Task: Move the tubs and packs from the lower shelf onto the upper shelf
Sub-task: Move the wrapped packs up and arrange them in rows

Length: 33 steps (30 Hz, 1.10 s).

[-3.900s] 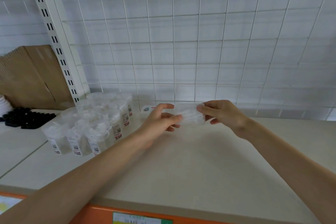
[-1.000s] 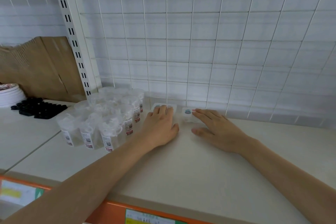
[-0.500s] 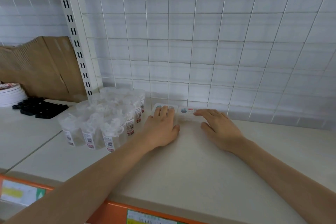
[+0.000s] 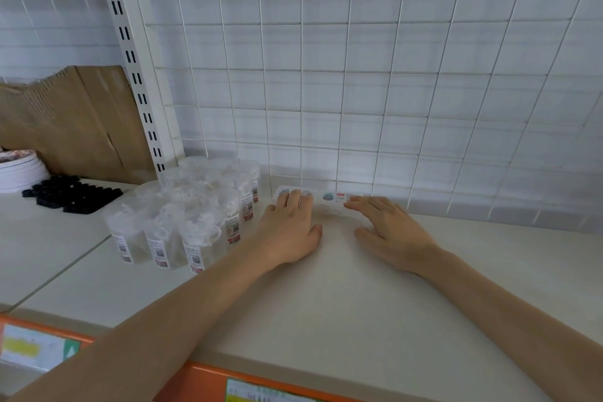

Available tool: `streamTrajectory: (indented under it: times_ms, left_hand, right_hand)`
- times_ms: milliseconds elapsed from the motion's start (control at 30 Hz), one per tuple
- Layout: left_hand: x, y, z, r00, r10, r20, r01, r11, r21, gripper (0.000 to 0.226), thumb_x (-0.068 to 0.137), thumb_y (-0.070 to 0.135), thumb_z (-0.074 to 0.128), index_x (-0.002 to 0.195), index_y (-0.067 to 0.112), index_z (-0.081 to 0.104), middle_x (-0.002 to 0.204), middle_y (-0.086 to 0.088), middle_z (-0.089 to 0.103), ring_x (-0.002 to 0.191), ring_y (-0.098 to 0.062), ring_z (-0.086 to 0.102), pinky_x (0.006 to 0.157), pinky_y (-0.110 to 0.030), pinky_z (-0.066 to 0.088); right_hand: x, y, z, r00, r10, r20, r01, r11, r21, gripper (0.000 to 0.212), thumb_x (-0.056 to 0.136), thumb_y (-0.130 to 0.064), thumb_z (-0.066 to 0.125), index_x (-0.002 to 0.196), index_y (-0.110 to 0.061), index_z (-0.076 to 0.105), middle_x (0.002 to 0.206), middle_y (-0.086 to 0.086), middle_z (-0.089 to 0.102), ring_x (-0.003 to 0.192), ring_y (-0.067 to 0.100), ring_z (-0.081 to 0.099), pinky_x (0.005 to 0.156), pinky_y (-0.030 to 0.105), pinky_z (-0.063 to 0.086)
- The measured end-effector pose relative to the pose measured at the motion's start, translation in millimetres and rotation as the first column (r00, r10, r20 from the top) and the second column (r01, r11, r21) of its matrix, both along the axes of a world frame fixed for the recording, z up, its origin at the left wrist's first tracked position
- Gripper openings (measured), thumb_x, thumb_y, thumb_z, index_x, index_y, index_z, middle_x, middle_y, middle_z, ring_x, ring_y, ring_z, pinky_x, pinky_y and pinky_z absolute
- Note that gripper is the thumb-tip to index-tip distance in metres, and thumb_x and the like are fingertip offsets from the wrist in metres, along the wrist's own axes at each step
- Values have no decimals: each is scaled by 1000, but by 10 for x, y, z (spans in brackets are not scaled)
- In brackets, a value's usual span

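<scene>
An orange edge strip (image 4: 202, 378), smooth and glossy, is running along the nearest lip of the upper shelf (image 4: 326, 320), carrying a paper price label (image 4: 257, 393). Beyond it the shelf's flat, matte cream board is stretching back. Both bare forearms are reaching across it. The left hand (image 4: 288, 232) is lying flat, fingers straight and together, its fingertips pressing on a flat clear plastic pack (image 4: 283, 190). The right hand (image 4: 390, 232) is lying flat too, fingers straight and slightly spread, its fingertips touching the edge of a second pack (image 4: 332, 197) with a printed label. Neither hand is gripping anything. The two packs are lying side by side at the shelf's back, against the white wire grid (image 4: 326, 75). Just left of them, round clear plastic tubs (image 4: 182, 215) with barcode stickers are standing upright in a tight cluster. Farther left, a black moulded tray (image 4: 71, 196), stacked white discs (image 4: 19, 170) and leaning brown cardboard (image 4: 71, 121) are sitting beside a slotted white metal upright (image 4: 130, 52).
</scene>
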<state>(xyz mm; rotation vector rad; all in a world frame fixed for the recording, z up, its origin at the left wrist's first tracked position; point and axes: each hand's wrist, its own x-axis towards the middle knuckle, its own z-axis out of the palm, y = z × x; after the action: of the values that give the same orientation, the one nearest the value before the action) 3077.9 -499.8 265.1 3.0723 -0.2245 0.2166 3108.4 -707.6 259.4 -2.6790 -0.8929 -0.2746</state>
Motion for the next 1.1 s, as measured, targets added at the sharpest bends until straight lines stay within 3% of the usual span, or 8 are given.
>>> streamTrajectory:
  times_ms: [233,367,500,633,900,1100]
  left_hand:
    - [-36,-19,-24,997,28,76,-28,1000,0,62,101,43,36,150,10,18,155,-11,18,146,-26,13,116,-35,16]
    - [-66,-96,63,989,10,148,-11,1000,9,66,97,40,45,148,8,19,157,-11,15,146,-27,12,117,-36,14]
    - [-106,-179,150,988,14,153,-18,1000,25,70,97,39,47,152,10,16,161,-11,8,149,-25,7,118,-36,11]
    - [-249,-269,251,990,23,142,-30,999,46,67,96,44,48,150,11,24,160,-9,16,147,-24,14,116,-36,15]
    - [-1049,-304,346,989,-55,135,55,998,10,78,95,54,47,154,12,16,162,-7,17,149,-22,15,118,-39,17]
    - [-1928,-270,330,985,-139,100,155,973,-171,75,94,51,52,153,14,22,159,-5,24,146,-22,22,115,-37,20]
  right_hand:
    - [-68,-4,35,998,-37,41,30,987,160,62,82,-34,38,142,-19,44,148,-5,43,138,12,30,107,21,22]
    - [-68,0,52,993,-79,85,65,985,158,58,86,-32,37,142,-17,45,149,-1,42,141,15,29,111,27,22]
    - [-86,7,78,988,-120,100,108,987,120,51,94,-23,49,145,-17,40,155,0,34,144,16,23,114,30,17]
    - [-195,-13,153,982,-152,108,145,987,69,52,98,-31,46,147,-18,35,158,1,27,146,16,18,115,31,15]
    - [-973,-268,395,959,-267,98,267,964,14,56,100,-49,42,147,-19,36,156,0,32,145,19,21,116,35,18]
    - [-2049,-386,342,930,-359,82,352,931,91,61,96,-57,43,143,-18,43,155,3,34,144,22,24,114,39,22]
